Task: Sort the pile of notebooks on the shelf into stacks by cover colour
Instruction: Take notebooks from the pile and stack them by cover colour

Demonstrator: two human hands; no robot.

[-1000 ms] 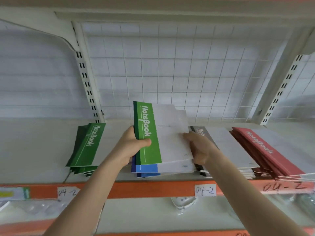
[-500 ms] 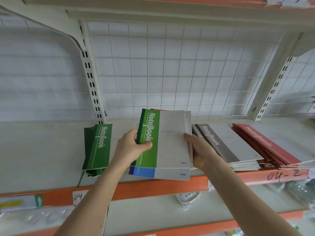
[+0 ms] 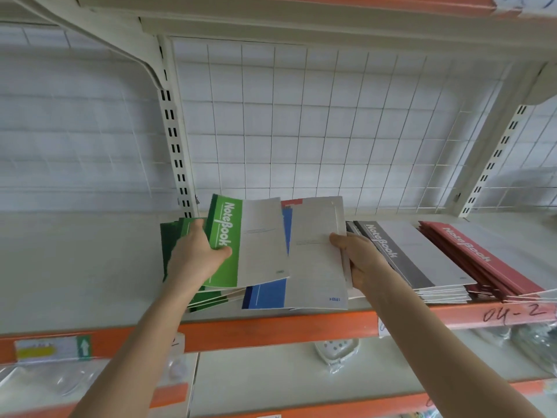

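Your left hand (image 3: 196, 260) grips the green notebook (image 3: 241, 242) by its spine, thumb on the cover, partly over the green stack (image 3: 171, 236) on the shelf (image 3: 75, 267). Your right hand (image 3: 358, 260) holds the right edge of the mixed pile (image 3: 319, 251), a blue notebook (image 3: 266, 295) on top, beside the grey stack (image 3: 407, 254) and the red stack (image 3: 482, 260)

Along the shelf (image 3: 75, 267): left stack (image 3: 171, 239), one notebook (image 3: 259, 242) above it, a pile (image 3: 316, 267) beside, then third stack (image 3: 422, 260), fourth stack (image 3: 482, 257) rightmost.
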